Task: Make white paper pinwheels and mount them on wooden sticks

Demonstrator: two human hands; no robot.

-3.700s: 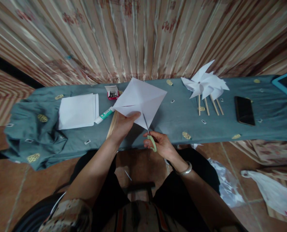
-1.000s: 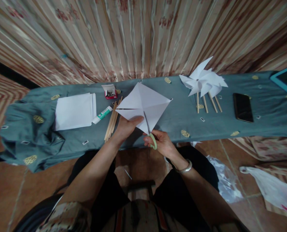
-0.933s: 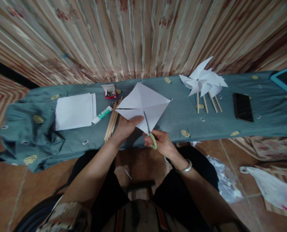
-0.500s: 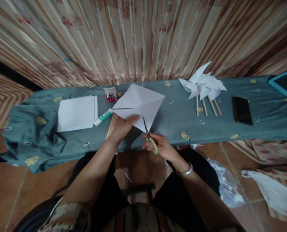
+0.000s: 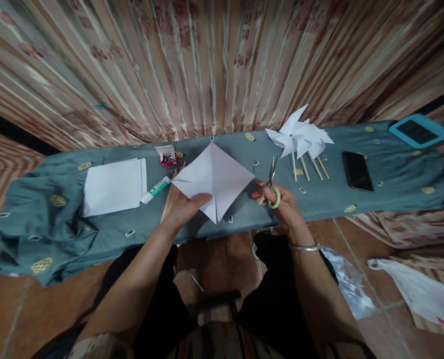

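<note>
My left hand [image 5: 184, 209] grips a white square sheet of paper [image 5: 225, 177] by its near left side, thumb on top. The sheet is turned corner toward me, with slits running in from its left and near corners and fold lines across it. Just right of the sheet, my right hand [image 5: 282, 202] holds scissors [image 5: 271, 187] with pale green handles, their blades pointing away from me and slightly apart, off the paper. Under the sheet's left side lie several wooden sticks [image 5: 168, 203], partly hidden. A glue stick [image 5: 156, 190] lies beside them.
At left sits a stack of white paper [image 5: 113, 187]; behind the glue is a small red box [image 5: 167, 156] of metal bits. Several paper pinwheels [image 5: 299, 134] on sticks, a phone [image 5: 357, 171] and a blue-framed tablet [image 5: 418, 130] lie to the right. A curtain [image 5: 207, 65] hangs behind.
The scissors have come out of the paper's near corner and moved right with my right hand, leaving a slit there. The sheet has turned slightly in my left hand. The view has shifted.
</note>
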